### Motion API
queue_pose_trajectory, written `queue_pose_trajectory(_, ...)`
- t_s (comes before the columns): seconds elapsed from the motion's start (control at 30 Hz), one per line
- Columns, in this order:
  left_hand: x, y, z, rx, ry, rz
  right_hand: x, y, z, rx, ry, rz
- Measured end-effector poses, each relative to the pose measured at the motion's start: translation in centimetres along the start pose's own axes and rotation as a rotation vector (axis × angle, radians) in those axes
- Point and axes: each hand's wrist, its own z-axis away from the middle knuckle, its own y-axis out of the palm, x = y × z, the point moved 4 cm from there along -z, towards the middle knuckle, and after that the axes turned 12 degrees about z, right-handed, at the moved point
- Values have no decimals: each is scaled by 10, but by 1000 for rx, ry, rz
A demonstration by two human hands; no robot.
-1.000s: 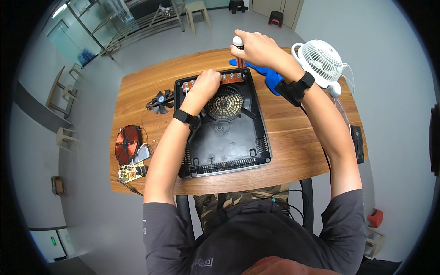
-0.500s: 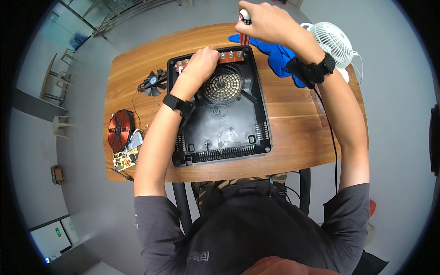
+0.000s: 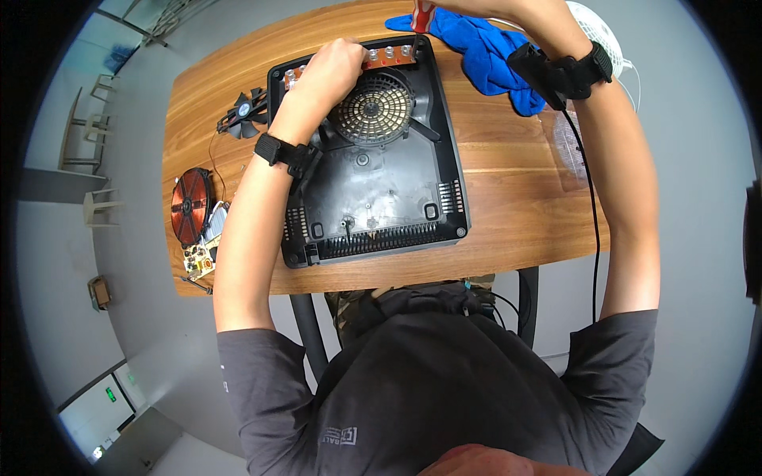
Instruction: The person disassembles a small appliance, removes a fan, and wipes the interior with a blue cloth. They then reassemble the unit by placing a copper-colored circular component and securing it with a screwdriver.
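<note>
My left hand (image 3: 333, 67) is curled, palm down, pressing on the far left corner of the black appliance housing (image 3: 369, 178), fingers resting against the copper-coloured circuit board (image 3: 389, 55) at its far edge. The housing lies open-side up on the wooden table (image 3: 516, 214), with the round fan grille (image 3: 371, 107) just right of and nearer than that hand. My right hand is mostly cut off by the top edge of the view; I can't tell its grip for sure, but a red-handled screwdriver (image 3: 421, 16) comes down from it, tip at the board's right end. Just right of the screwdriver, under my right wrist, a blue cloth (image 3: 492, 55). Left of my left hand, a small black fan (image 3: 242, 111) beside the housing. Further left and nearer, by my left elbow, a copper coil (image 3: 190, 206) and a small circuit board (image 3: 198, 255). Beyond the right wrist, a white fan (image 3: 595, 24), partly visible.
</note>
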Motion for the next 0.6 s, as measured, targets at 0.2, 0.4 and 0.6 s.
queue_pose_trajectory(0.2, -2, -4, 2, 5, 29, -3, 2, 10, -16, 135, -63, 61)
queue_pose_trajectory(0.4, -2, -3, 0, 19, 1, 37, 3, 15, -17, 77, -93, -13)
queue_pose_trajectory(0.6, -1, -4, 1, -3, 15, 50, 2, 14, -13, 72, -186, -136)
